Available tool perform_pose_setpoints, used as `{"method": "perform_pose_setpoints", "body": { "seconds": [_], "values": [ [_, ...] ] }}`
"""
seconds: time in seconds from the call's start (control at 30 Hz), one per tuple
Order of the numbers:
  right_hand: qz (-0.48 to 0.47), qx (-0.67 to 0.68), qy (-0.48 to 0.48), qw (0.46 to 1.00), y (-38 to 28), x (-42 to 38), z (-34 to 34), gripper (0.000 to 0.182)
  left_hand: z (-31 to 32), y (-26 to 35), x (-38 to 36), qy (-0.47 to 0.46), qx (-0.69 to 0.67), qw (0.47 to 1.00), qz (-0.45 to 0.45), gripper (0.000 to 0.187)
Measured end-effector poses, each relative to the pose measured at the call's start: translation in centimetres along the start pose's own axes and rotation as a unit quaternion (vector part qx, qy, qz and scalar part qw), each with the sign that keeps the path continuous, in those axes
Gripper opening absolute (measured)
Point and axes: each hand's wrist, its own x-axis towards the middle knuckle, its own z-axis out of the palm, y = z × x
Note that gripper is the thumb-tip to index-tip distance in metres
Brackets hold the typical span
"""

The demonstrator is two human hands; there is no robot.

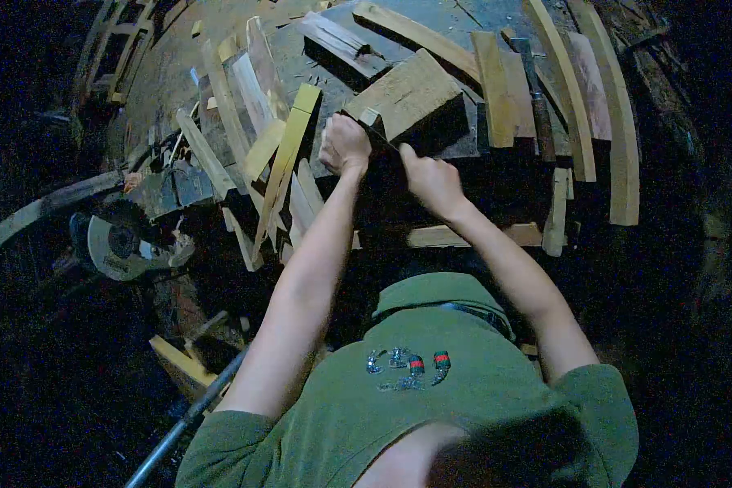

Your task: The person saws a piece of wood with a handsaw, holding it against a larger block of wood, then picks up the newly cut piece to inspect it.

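My left hand (346, 145) is closed in a fist at the near left corner of a thick wooden block (411, 89). A small pale squared piece (370, 118) shows just beyond its knuckles, by the block's edge. My right hand (433, 180) is closed, thumb pointing forward, just below the block's front. A thin dark strip (389, 145), perhaps a blade, runs from my right thumb toward the small piece. The fingers hide what either hand grips, and I cannot make out the kind of tool.
Wooden strips (289, 163) lie across the worktable (293, 49) on the left. More boards (494, 89) overhang its front edge at right, beside a tool with a brown handle (542, 126). A power saw with a round guard (118, 248) sits at lower left, near a metal pipe (183, 423).
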Motion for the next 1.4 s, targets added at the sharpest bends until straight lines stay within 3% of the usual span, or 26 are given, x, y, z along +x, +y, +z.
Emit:
{"method": "perform_pose_setpoints", "body": {
  "seconds": [0.1, 0.23, 0.4, 0.6, 0.67, 0.8, 0.93, 0.97, 1.0, 1.07, 1.2, 1.23, 1.4],
  "values": [
    [0.008, -0.008, -0.019, 1.000, 0.5, -2.6, -1.3, 0.013, -2.3, 1.7, -0.3, -0.021, 0.036, 0.998, -0.052, 0.023],
    [-0.002, 0.026, 0.026, 0.999, -1.0, 2.2, 0.4, 0.011, 0.5, -0.3, -0.1, 0.031, 0.002, 0.999, 0.021, 0.023],
    [-0.015, 0.054, 0.063, 0.996, -1.4, 3.5, 1.0, 0.009, -1.6, 1.2, -0.4, 0.008, 0.007, 1.000, -0.014, 0.023],
    [0.014, 0.015, -0.050, 0.999, 0.5, -2.2, -0.6, 0.009, -0.6, 0.6, -0.3, 0.017, 0.003, 1.000, -0.015, 0.024],
    [0.013, 0.008, -0.024, 1.000, -0.4, 0.5, -0.5, 0.009, -0.7, 0.8, -0.1, 0.025, 0.004, 1.000, 0.008, 0.024],
    [-0.002, 0.040, 0.071, 0.997, -2.4, 4.5, 1.1, 0.008, -1.7, 1.4, 0.0, -0.004, 0.016, 1.000, -0.027, 0.024],
    [-0.012, 0.037, 0.038, 0.999, -1.0, 1.3, -0.2, 0.018, -0.6, 0.8, 0.0, -0.014, -0.002, 0.999, -0.029, 0.023],
    [0.007, 0.011, -0.028, 1.000, -0.6, 0.0, -0.9, 0.020, 0.4, 0.2, 0.2, 0.011, -0.008, 1.000, -0.011, 0.024],
    [0.003, 0.009, -0.032, 0.999, -0.4, -0.7, -1.2, 0.020, -0.3, 0.7, 0.1, 0.010, -0.008, 1.000, -0.016, 0.024],
    [0.007, 0.001, -0.021, 1.000, -0.4, -1.7, -1.2, 0.019, -2.9, 2.2, -0.3, -0.013, 0.015, 0.998, -0.056, 0.023],
    [0.002, 0.015, 0.021, 1.000, -1.0, 2.5, 0.3, 0.011, 1.3, -0.2, 0.3, 0.004, -0.050, 0.997, -0.067, 0.023],
    [0.002, 0.015, 0.027, 1.000, -1.2, 3.0, 0.4, 0.011, 4.8, -2.6, 0.7, 0.042, -0.013, 0.999, 0.016, 0.022],
    [-0.027, -0.002, 0.075, 0.997, -0.3, 1.1, 0.1, 0.009, 2.1, -0.3, 0.7, 0.034, -0.012, 0.999, 0.006, 0.023]
  ]
}}
